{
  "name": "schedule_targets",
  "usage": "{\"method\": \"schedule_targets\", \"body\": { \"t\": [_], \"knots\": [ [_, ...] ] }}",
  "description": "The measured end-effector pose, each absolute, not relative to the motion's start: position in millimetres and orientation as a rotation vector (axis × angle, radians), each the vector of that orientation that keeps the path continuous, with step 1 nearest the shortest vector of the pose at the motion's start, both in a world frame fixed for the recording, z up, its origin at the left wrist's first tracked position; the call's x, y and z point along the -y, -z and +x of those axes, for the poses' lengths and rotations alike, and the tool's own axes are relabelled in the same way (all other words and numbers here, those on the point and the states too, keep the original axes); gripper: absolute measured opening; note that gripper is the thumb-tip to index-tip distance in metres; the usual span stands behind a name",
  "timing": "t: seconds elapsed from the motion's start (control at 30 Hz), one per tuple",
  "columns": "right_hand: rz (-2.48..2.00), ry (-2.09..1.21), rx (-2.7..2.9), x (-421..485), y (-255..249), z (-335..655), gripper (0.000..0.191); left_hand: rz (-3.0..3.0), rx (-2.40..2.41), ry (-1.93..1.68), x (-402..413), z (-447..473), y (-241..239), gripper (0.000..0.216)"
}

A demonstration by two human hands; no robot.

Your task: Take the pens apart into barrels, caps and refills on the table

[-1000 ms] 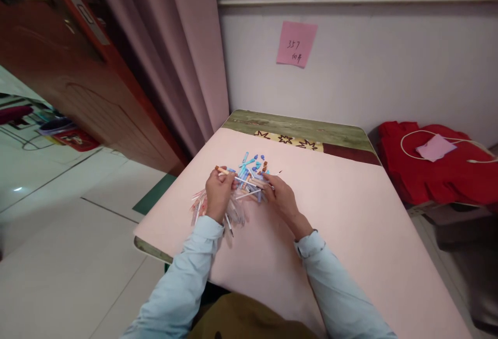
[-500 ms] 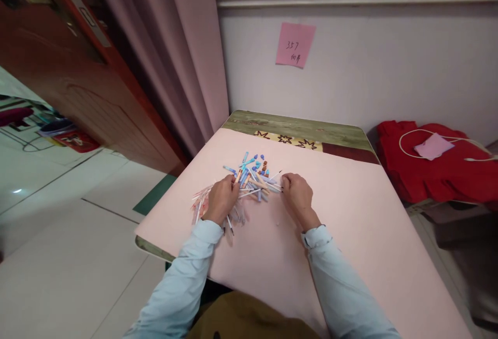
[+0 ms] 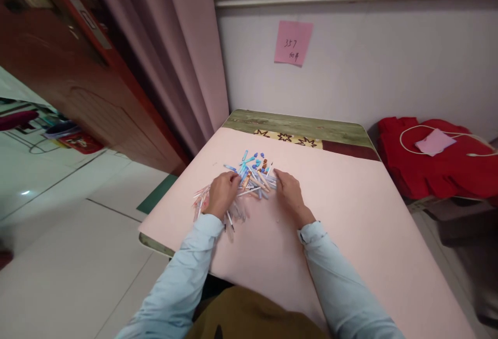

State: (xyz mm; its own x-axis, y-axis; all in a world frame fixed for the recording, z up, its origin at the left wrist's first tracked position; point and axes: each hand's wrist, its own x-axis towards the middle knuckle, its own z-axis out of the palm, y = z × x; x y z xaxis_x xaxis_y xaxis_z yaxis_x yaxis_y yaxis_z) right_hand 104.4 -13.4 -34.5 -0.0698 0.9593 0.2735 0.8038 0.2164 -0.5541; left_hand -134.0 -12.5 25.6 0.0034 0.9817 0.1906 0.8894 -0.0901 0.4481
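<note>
A heap of small pens, refills and blue and brown caps (image 3: 252,175) lies on a pink mat (image 3: 350,214) that covers the table. My left hand (image 3: 221,193) rests on the left side of the heap, fingers curled over several pens. My right hand (image 3: 288,191) sits at the heap's right edge, its fingertips pinched at the pen ends. What each hand holds is too small to make out. Both arms wear light blue sleeves.
The table's green far edge (image 3: 299,126) meets a white wall with a pink sticky note (image 3: 292,43). A pink curtain (image 3: 182,58) and a red-brown door (image 3: 70,69) stand at the left. A red cloth (image 3: 439,167) with a white cable lies at the right.
My right hand drew away to the right of the heap, then came back to its right edge. My left hand lowered onto the heap's left side and stayed there.
</note>
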Motion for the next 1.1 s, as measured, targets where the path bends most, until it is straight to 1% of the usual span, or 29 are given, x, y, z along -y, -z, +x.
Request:
{"method": "schedule_targets", "body": {
  "t": [0.07, 0.13, 0.23, 0.43, 0.53, 0.73, 0.83, 0.9, 0.97, 1.1],
  "knots": [
    [-1.629, -0.36, 1.806, 13.4, 38.7, 106.3, 0.043, 2.028, -2.078, -0.742, -13.2, -163.7, -24.1, 0.034],
    [-1.623, -0.37, 1.74, 14.3, 42.5, 106.7, 0.041, 1.971, -2.158, -0.728, -42.1, -195.9, -23.5, 0.04],
    [-1.611, -0.381, 1.719, 15.7, 45.4, 105.2, 0.038, 1.987, -2.109, -0.663, -73.4, -231.0, -20.3, 0.042],
    [-1.618, -0.382, 1.722, 16.2, 43.0, 102.5, 0.037, 2.141, -1.873, -0.597, -71.0, -235.1, 4.5, 0.039],
    [-1.613, -0.38, 1.721, 16.1, 41.6, 102.3, 0.036, 2.151, -1.843, -0.578, -67.6, -229.2, 10.0, 0.033],
    [-1.623, -0.383, 1.729, 16.1, 41.4, 102.5, 0.034, 1.98, -2.052, -0.532, -90.1, -233.2, 3.1, 0.022],
    [-1.622, -0.391, 1.734, 16.0, 40.6, 102.5, 0.033, 1.959, -2.037, -0.49, -96.0, -236.8, 0.2, 0.011],
    [-1.626, -0.389, 1.731, 15.9, 40.0, 102.5, 0.032, 1.974, -2.018, -0.481, -95.9, -237.4, -0.8, 0.009],
    [-1.625, -0.386, 1.727, 15.9, 39.4, 102.4, 0.032, 1.993, -2.001, -0.479, -95.1, -236.7, -1.7, 0.012],
    [-1.626, -0.388, 1.726, 16.3, 38.8, 102.2, 0.032, 2.074, -1.88, -0.464, -99.9, -234.5, -5.5, 0.032]
  ]
}}
